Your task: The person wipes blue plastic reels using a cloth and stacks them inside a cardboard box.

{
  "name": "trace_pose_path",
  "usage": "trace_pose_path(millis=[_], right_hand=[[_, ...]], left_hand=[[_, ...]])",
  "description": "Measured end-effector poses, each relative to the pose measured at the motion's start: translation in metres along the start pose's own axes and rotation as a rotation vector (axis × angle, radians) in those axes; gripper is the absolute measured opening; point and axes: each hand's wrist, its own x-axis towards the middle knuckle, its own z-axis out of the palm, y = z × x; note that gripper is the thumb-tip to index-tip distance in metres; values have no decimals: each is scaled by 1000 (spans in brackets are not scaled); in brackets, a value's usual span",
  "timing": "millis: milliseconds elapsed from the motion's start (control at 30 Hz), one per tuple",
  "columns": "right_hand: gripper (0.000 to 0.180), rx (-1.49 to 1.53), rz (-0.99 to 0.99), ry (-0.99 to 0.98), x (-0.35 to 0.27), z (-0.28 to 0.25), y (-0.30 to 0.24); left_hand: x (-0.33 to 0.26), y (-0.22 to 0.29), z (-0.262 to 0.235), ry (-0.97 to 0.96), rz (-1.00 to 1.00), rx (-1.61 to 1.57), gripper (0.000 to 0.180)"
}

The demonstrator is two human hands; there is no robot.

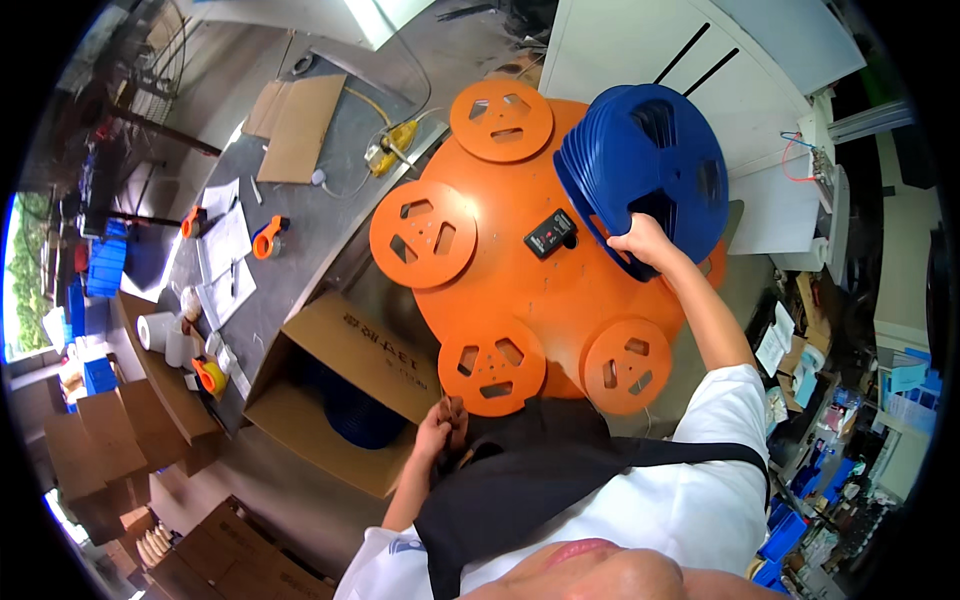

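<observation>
Gripping the stiff, probably light stack of blue plastic reels by its lower rim, right hand closed; left hand curled at the apron, contents unclear.

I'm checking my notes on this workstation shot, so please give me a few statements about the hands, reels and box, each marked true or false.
1. The right hand grips a stack of blue reels standing on edge. True.
2. The left hand rests on an orange reel. False: it is down by the dark apron, near the orange table's front edge.
3. The open cardboard box holds blue reels. True.
4. A small black device lies on the orange table. True.
5. The round table top is green. False: it is orange, with four orange reels at its rim.
</observation>
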Motion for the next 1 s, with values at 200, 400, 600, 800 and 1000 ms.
trace_pose_path(millis=[200,400,600,800,1000], right_hand=[[27,1095,-67,-252,-131,82,-86],[36,1547,-241,-564,-213,249,-119],[34,1668,-230,-987,-240,309,-142],[36,1448,-111,-1094,-254,338,-145],[35,1476,-151,-920,-252,322,-144]], left_hand=[[-22,-3,-58,135,105,-386,37],[-111,7,-175,335,475,-593,31],[-149,78,-153,705,787,619,69],[-163,65,-115,292,940,610,70],[-146,-16,-143,363,807,543,52]])
